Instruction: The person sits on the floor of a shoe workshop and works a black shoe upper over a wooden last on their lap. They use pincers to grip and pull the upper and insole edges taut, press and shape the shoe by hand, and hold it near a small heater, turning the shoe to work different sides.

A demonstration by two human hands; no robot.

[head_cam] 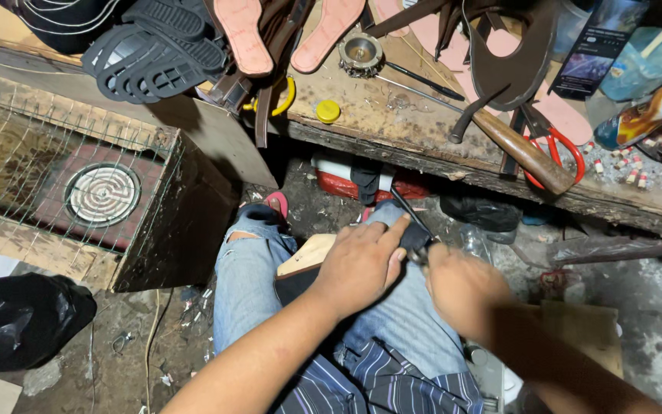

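Pressing a dark strap (415,236) on a board (306,257) | left hand (362,264) flat on it, right hand (461,287) pinching its end | looks light, floppy; best gripped at the ends.

The worktop (392,107) is rough, scarred wood. The hammer (526,153) has a smooth wooden handle. Black soles (155,50) look matt rubber; jeans (247,284) are faded, torn denim; the bag (17,318) is glossy plastic.
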